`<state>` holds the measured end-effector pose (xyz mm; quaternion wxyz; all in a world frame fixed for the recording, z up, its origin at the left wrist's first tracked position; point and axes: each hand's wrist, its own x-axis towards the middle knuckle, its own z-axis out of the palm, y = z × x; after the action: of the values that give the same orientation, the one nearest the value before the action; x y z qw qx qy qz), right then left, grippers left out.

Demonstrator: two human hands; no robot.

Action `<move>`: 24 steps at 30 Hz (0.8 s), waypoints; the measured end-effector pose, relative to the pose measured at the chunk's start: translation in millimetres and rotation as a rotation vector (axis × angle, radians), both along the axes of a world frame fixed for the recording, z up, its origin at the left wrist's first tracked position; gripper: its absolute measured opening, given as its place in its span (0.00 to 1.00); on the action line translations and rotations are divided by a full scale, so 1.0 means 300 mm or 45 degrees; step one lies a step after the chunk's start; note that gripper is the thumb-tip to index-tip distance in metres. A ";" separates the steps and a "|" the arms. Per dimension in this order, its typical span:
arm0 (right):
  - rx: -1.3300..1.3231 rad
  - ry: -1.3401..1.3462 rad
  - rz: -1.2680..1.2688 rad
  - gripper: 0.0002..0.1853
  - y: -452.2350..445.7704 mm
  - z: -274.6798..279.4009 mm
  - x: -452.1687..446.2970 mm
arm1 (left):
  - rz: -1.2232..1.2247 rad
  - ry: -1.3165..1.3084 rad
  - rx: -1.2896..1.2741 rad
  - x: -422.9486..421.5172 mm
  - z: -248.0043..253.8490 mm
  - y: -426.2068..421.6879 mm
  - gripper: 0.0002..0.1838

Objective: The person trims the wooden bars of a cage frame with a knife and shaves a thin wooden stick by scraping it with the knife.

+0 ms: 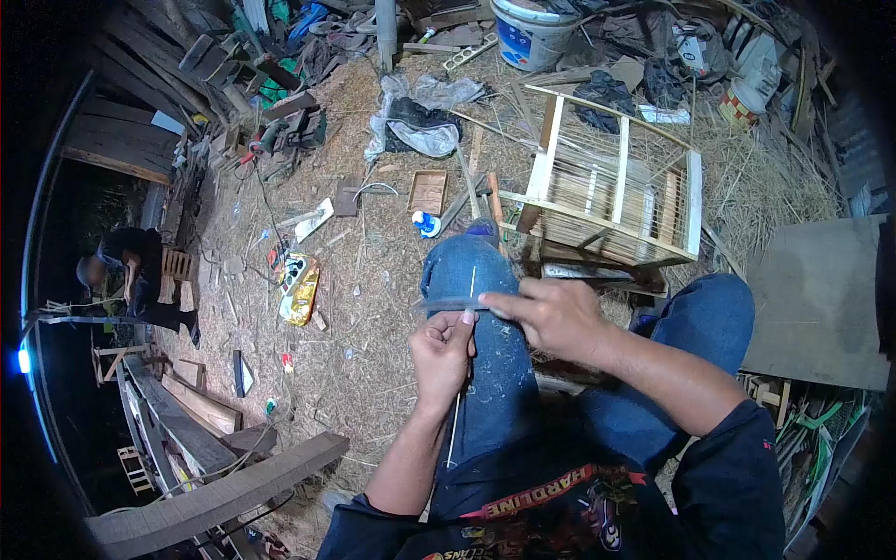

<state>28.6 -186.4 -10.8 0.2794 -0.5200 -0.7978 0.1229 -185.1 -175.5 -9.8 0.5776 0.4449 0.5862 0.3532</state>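
Observation:
Above the knee of the blue jeans (495, 373), my left hand (443, 359) is closed around a thin pale stick (455, 431), its thumb pointing up. The stick runs from below the hand to above the knee. My right hand (551, 317) is closed on a flat grey blade-like tool (448, 303), which lies across the stick just above my left thumb. Motion blurs the tool's outline. To the right of the knee, a slatted wooden cage (623, 173) rests tilted on the ground.
A blue-white bottle (427, 223), a small wooden tray (427, 192) and a hammer (496, 210) lie ahead. A gold packet (299, 289) is left. Timber beams (224, 495) stand lower left; a board (821, 299) is right. Another person (131, 266) bends at far left.

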 end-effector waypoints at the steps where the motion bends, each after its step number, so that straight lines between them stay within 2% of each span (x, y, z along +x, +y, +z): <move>1: -0.003 0.004 0.001 0.19 0.011 -0.001 0.008 | 0.009 0.010 0.009 0.002 0.002 0.000 0.11; 9: -0.064 -0.059 -0.053 0.16 0.019 -0.008 0.015 | 0.026 0.033 0.011 -0.002 -0.002 -0.012 0.10; 11: 0.025 -0.023 -0.093 0.21 0.031 -0.009 0.018 | 0.014 0.029 0.062 0.005 0.000 -0.006 0.10; 17: 0.051 -0.012 -0.050 0.22 0.020 -0.011 0.011 | 0.053 0.018 0.066 0.009 -0.006 -0.005 0.09; 19: -0.046 -0.049 -0.011 0.22 0.002 0.005 0.006 | 0.054 0.020 0.109 0.006 -0.025 -0.010 0.09; 20: 0.089 -0.033 0.013 0.25 -0.005 0.001 0.006 | 0.058 0.030 0.146 0.005 -0.031 -0.013 0.09; 24: 0.055 -0.035 -0.034 0.26 0.015 -0.017 0.011 | 0.085 0.042 0.142 0.011 -0.015 -0.014 0.09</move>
<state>31.8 -181.7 -16.0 0.2813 -0.5259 -0.7971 0.0947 -181.8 -179.8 -14.4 0.5301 0.4625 0.5896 0.3969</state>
